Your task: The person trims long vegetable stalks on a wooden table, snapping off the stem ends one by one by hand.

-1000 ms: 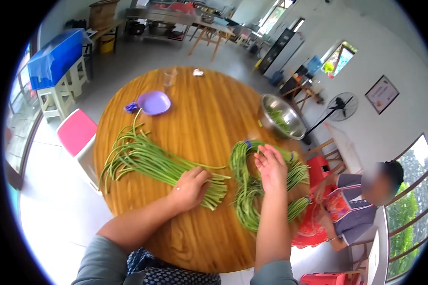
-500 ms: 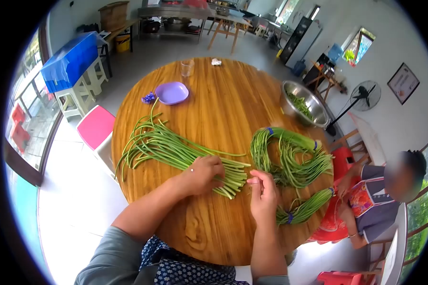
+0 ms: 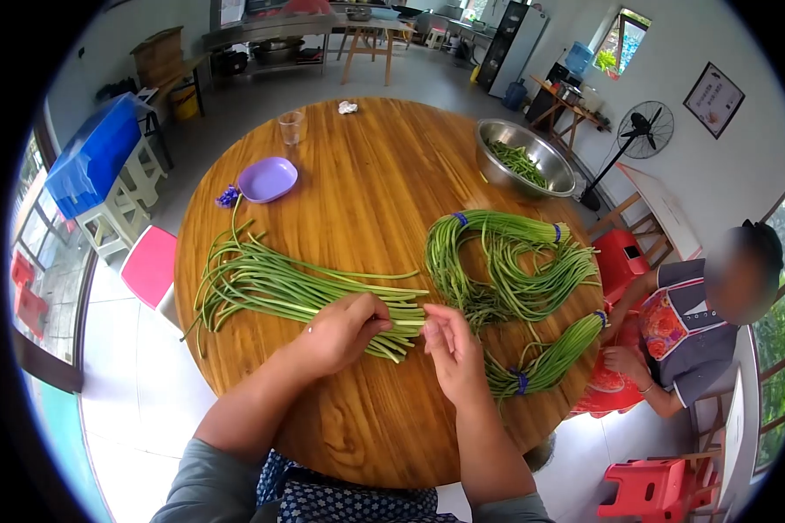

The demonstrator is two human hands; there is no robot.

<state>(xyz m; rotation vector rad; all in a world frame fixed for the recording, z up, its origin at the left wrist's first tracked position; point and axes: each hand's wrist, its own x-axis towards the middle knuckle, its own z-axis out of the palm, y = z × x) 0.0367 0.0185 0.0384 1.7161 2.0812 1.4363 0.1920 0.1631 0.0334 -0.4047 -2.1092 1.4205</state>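
Long green stems [image 3: 296, 281] lie loose in a pile on the round wooden table [image 3: 358, 192]. My left hand [image 3: 344, 331] is over the cut ends of the pile, fingers curled; what its fingertips hold is hidden. Just to its right, my right hand [image 3: 452, 349] pinches at the tip of a pale stem end at the pile's right edge. Beyond it lies a curled bundle [image 3: 506, 261] with blue ties, and nearer the table's right edge a smaller tied bundle [image 3: 554, 357].
A steel bowl [image 3: 523, 157] with green pieces stands at the back right. A purple dish [image 3: 268, 179], blue ties [image 3: 228, 196], a clear cup [image 3: 291, 128] and crumpled white paper [image 3: 347, 107] are farther back. A co-worker [image 3: 689, 322] sits at the right.
My right hand has come down from above the curled bundle to the stem ends beside my left hand, and its fingers have closed. The camera view has shifted.
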